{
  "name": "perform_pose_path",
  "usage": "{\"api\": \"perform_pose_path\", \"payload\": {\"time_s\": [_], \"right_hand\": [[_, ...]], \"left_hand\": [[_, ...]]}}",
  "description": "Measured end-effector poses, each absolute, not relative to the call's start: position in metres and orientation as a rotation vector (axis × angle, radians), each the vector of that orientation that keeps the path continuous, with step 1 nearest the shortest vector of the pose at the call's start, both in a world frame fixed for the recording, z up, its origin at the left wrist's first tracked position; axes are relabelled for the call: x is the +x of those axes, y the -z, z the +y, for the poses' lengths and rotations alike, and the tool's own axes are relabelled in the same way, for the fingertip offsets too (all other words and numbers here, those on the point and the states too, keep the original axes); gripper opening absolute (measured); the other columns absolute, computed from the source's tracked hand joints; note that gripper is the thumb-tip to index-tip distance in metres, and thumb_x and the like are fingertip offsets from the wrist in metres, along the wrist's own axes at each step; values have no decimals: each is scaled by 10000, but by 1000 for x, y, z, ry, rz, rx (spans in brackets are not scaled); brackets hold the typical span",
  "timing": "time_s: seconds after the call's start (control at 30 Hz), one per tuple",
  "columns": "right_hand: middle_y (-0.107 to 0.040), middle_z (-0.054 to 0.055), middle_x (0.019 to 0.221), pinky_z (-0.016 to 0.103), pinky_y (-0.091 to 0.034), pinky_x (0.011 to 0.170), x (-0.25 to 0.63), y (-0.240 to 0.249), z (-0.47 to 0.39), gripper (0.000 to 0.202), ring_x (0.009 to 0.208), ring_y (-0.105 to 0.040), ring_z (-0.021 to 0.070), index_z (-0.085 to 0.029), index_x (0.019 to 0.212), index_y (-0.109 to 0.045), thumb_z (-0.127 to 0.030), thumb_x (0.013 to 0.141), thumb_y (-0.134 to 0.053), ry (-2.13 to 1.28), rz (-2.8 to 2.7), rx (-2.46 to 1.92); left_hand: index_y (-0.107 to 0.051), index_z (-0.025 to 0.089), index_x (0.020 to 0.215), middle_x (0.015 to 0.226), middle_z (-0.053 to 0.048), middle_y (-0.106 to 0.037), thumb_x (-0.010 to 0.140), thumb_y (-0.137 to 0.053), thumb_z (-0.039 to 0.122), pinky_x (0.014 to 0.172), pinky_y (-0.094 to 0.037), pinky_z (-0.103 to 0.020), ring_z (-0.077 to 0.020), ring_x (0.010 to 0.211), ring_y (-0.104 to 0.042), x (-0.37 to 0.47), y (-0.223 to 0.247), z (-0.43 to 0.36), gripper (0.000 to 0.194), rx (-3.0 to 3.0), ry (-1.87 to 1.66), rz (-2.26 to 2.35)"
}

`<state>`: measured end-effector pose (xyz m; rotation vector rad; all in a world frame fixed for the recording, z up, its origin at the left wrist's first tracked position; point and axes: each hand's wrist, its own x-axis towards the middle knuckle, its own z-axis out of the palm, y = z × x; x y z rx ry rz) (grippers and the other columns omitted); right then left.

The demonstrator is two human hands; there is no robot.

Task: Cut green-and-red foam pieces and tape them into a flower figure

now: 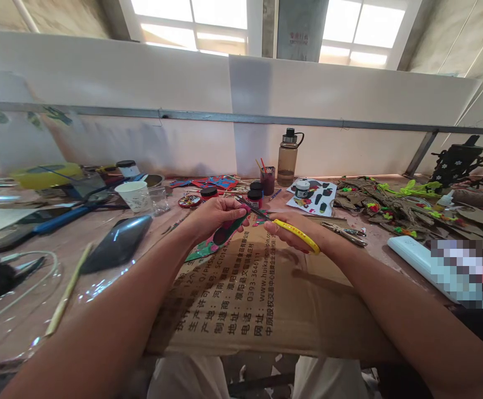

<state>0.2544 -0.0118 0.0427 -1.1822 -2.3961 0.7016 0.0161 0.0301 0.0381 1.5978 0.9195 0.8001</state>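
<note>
My left hand [220, 217] pinches a small dark green cut-out piece [224, 231] with pink on it, above a printed cardboard sheet [291, 310]. My right hand [293, 231] is closed on yellow-handled scissors [297, 231], whose dark blades point up and left to the piece at my left fingertips. Whether the blades touch the piece is too small to tell. Below my left hand, a green and pink painted sheet [202, 250] lies on the cardboard.
Paint jars [254, 195], a bottle [286, 158] and a paper cup [133, 195] stand behind my hands. A black phone [118, 244] lies left, near a wooden stick [70, 288]. Cardboard cut-outs [374, 205] and a white power bank [420, 266] are right.
</note>
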Motion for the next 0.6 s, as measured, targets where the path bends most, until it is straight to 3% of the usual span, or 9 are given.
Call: {"api": "perform_pose_path", "payload": {"time_s": [0.3,0.6], "right_hand": [[-456,-10,666,266,-242,568,254,-42,-8,465,615,-363,121,-194,696,-435,-574,959,-383,-550,-2407,-1122],[-392,-36,659,254,-240,555,254,-36,-5,492,598,-339,103,-189,689,-438,-622,922,-453,-623,-2335,-1157]], "left_hand": [[-738,174,699,508,-39,-620,718,-791,422,334,-302,-222,-112,342,-455,15,-40,29,254,1579,-824,953],[-735,185,738,569,-31,-653,716,-779,354,359,-318,-221,-109,378,-475,17,-43,24,176,1530,-860,950]]}}
